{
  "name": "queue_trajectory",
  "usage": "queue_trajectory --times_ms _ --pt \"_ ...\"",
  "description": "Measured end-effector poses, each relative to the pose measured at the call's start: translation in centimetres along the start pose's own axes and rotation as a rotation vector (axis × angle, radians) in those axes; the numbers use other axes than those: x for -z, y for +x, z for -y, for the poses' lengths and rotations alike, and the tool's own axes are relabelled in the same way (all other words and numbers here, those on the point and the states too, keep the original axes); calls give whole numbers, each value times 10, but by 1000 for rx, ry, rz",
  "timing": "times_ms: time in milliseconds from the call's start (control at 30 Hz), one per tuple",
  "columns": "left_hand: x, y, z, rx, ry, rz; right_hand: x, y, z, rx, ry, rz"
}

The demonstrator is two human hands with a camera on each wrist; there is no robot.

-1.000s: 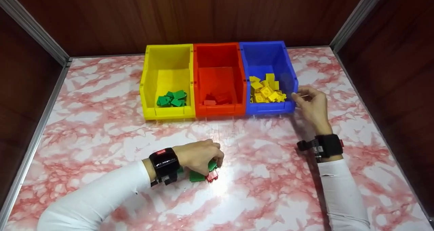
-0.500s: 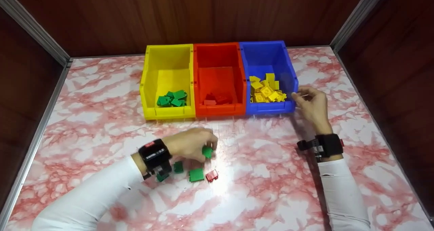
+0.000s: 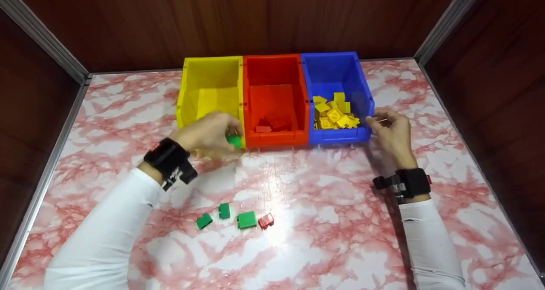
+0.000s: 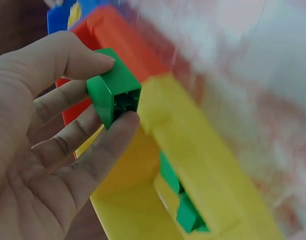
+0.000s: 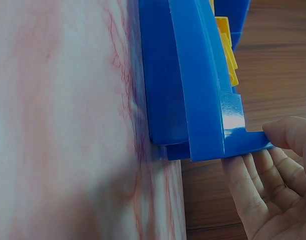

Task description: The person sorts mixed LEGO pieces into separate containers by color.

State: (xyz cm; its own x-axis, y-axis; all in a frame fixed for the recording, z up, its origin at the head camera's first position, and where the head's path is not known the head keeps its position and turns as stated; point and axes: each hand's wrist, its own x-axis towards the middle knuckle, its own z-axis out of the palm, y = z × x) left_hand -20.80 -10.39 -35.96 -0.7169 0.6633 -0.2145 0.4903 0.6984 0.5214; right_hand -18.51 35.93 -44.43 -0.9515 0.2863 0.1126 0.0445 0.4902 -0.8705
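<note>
My left hand [image 3: 208, 132] pinches a green toy brick [image 4: 115, 85] between thumb and fingertips, over the front rim of the yellow bin [image 4: 192, 150]. Green bricks [image 4: 187, 212] lie inside that bin, mostly hidden by the hand in the head view. My right hand [image 3: 391, 132] grips the side wall of the blue bin [image 5: 202, 100], its thumb on the edge and the fingers against the outer face. Yellow bricks [image 3: 336, 113] are heaped in the blue bin. Between the two stands the red bin [image 3: 276, 139], with a few red bricks [image 3: 276, 123] near its front.
On the marbled table [image 3: 323, 222], in front of the bins, lie a larger green brick [image 3: 246, 219], two smaller green bricks [image 3: 224, 211] and a red brick [image 3: 266, 220]. Dark wood panels [image 3: 255, 17] enclose the table at the back and sides.
My left hand has lifted a green brick from the group on the table and carried it up and left to the yellow bin. The right hand has stayed on the blue bin.
</note>
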Motion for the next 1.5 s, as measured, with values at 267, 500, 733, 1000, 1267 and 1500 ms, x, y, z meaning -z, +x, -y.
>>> queue_trajectory --times_ms 267,500,733,1000,1267,1500 --pt "17 29 28 153 -6 -79 1 -1 -1 16 -14 -3" --pt "19 46 50 208 25 -127 1 -2 1 18 -24 -11" --pt "17 45 56 241 41 -96 -1 -2 2 4 6 -13" --pt "13 30 49 277 10 -97 1 -3 1 -21 2 -6" --pt "-3 -5 25 249 49 -138 1 -1 0 21 9 -17" --pt "-27 -33 -8 125 188 -138 -1 -1 0 37 8 -16"
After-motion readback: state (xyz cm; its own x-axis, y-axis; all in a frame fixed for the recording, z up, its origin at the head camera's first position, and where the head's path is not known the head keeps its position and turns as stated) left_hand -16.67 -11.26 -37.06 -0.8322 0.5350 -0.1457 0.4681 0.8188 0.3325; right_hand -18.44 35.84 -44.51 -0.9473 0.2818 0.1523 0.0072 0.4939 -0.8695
